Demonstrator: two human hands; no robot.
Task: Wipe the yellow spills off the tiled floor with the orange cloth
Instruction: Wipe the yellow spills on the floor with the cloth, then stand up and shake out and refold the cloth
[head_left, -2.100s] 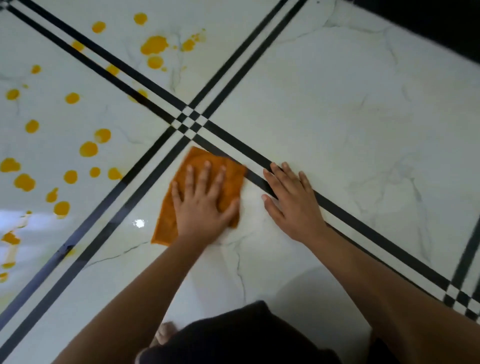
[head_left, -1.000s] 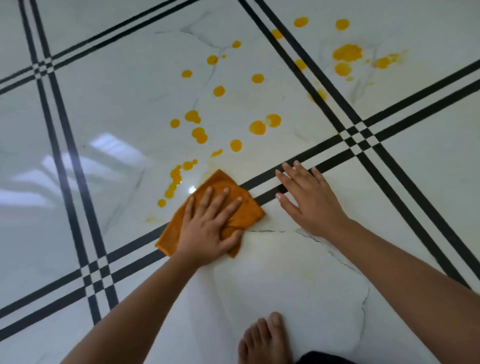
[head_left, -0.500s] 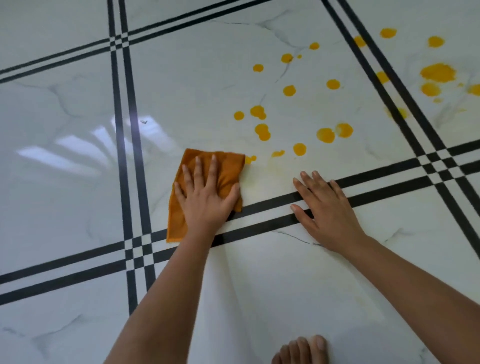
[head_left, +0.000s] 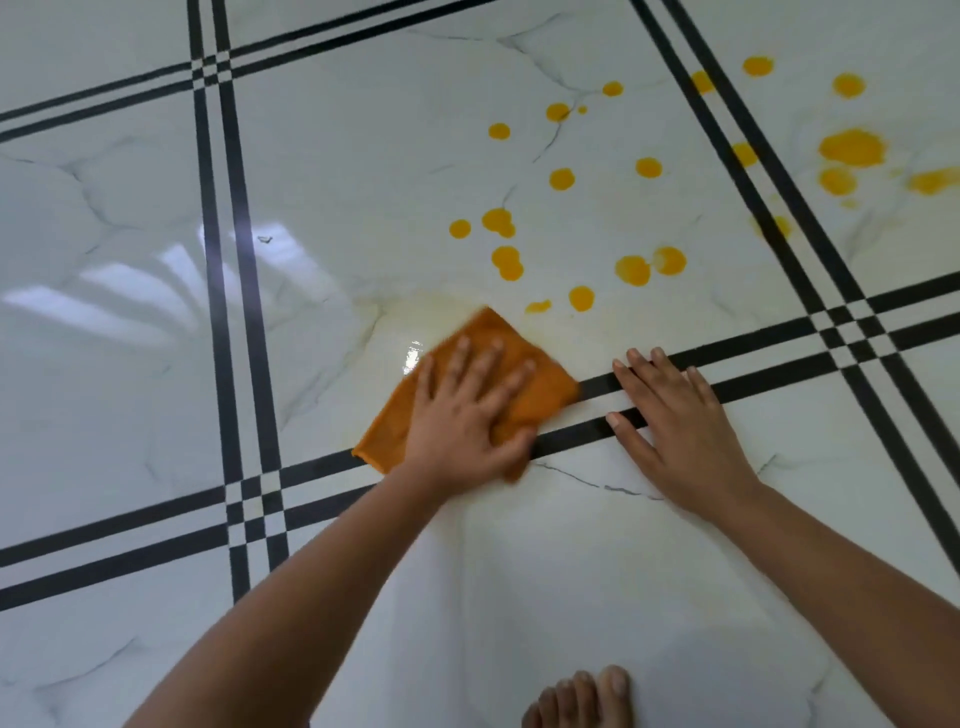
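Note:
The orange cloth (head_left: 540, 374) lies flat on the white tiled floor (head_left: 363, 171), across the black double line. My left hand (head_left: 467, 415) presses down on the cloth with fingers spread. My right hand (head_left: 680, 421) rests flat on the floor just right of the cloth, holding nothing. Several yellow spills (head_left: 506, 262) dot the tile just beyond the cloth. A larger yellow patch (head_left: 852, 148) lies on the far right tile. A faint yellowish smear (head_left: 431, 306) shows on the tile at the cloth's far edge.
Black double lines (head_left: 228, 312) cross the glossy floor and meet in small checker squares. My bare foot (head_left: 587, 699) stands at the bottom edge. Window glare (head_left: 171, 280) reflects on the left tile.
My left hand has slid the cloth rightward and back toward the black line, turning it at an angle. The spots nearest the cloth are gone, leaving a faint smear. My right hand stays planted.

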